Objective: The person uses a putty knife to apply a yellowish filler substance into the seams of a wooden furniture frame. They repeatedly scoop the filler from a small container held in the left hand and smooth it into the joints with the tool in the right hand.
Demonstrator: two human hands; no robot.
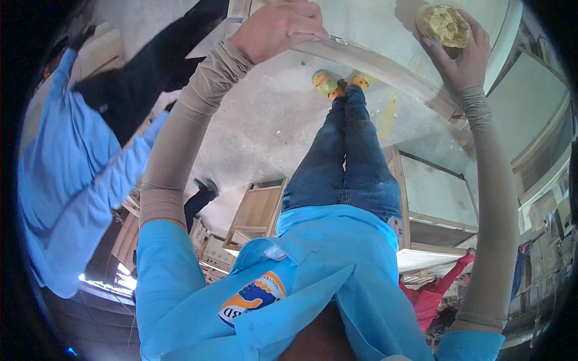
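My right hand, at the upper right, is wrapped round a small rounded tub with rough, yellowish, paste-like stuff in it. The tub is over a pale, curved-edged panel. At the top middle, my left hand is closed, its fingers curled in at the panel's near edge. What those fingers hold, if anything, is hidden. A flat pale piece shows beside the left wrist; I cannot tell whether it belongs to the panel.
A co-worker in a blue shirt is close on the left. Wooden cabinet frames stand behind me, with another cabinet to the right. Farther back is a person in a red sleeve. Beneath is a dusty concrete floor.
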